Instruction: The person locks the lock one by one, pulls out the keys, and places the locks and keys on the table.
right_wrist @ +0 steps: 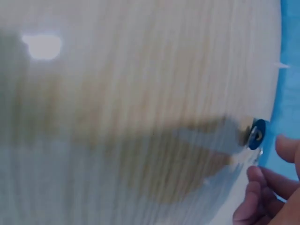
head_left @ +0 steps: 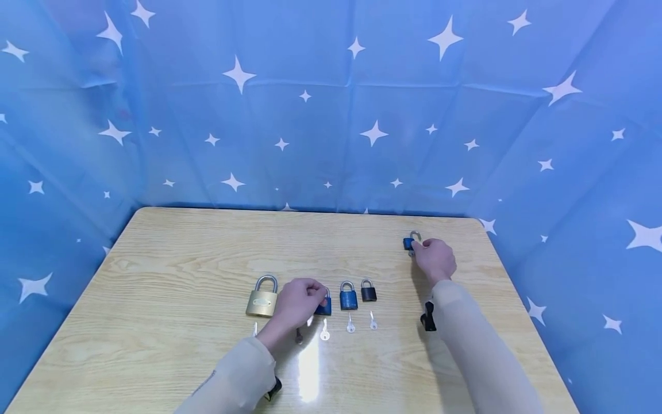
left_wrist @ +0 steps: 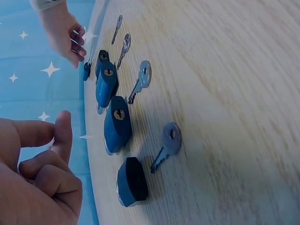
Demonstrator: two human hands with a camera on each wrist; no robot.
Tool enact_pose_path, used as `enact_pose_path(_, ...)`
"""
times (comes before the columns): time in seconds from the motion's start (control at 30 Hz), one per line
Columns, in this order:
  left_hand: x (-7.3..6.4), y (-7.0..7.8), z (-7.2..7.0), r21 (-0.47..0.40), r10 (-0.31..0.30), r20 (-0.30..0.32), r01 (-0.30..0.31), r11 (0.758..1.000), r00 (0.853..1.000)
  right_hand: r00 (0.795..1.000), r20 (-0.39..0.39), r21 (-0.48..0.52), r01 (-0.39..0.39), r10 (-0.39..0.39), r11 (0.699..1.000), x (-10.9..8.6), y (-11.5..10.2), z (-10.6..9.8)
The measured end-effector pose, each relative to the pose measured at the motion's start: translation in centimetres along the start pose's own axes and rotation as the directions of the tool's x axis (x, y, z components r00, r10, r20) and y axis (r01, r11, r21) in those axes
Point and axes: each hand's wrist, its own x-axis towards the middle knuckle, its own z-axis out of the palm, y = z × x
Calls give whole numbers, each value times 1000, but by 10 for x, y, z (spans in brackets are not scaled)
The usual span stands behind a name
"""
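Observation:
My left hand (head_left: 300,299) hovers over the row of padlocks, partly covering a blue padlock (head_left: 323,309). Its thumb and index finger come together with nothing seen between them, the other fingers loosely curled. Beside that hand stand a large brass padlock (head_left: 261,303), a second blue padlock (head_left: 349,300) and a small black padlock (head_left: 369,294). A dark padlock (left_wrist: 132,183), nearest in the left wrist view, is hidden by the hand in the head view. At the far right, my right hand (head_left: 436,260) is beside a small blue padlock (head_left: 408,244) with its shackle raised; thumb and fingers are apart.
Several keys lie in front of the padlocks, among them a silver key (head_left: 324,330) and a darker key (head_left: 299,336). The wooden table (head_left: 155,276) ends at a blue star-patterned curtain (head_left: 310,144) behind and at the sides.

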Motion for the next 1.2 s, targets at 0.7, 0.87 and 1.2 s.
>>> enact_pose_path(0.7,-2,-1,-11,-28,46,-5,-46,999,999,988,144,-18,58,-55,998,19,-8,7)
enact_pose_path(0.87,-2,-2,-10,-37,49,4,-49,998,999,982,175,38,66,-72,997,15,-8,5)
enact_pose_path(1.2,-3,-4,-13,-54,68,15,-67,996,998,982,161,128,76,-97,989,7,-11,10)
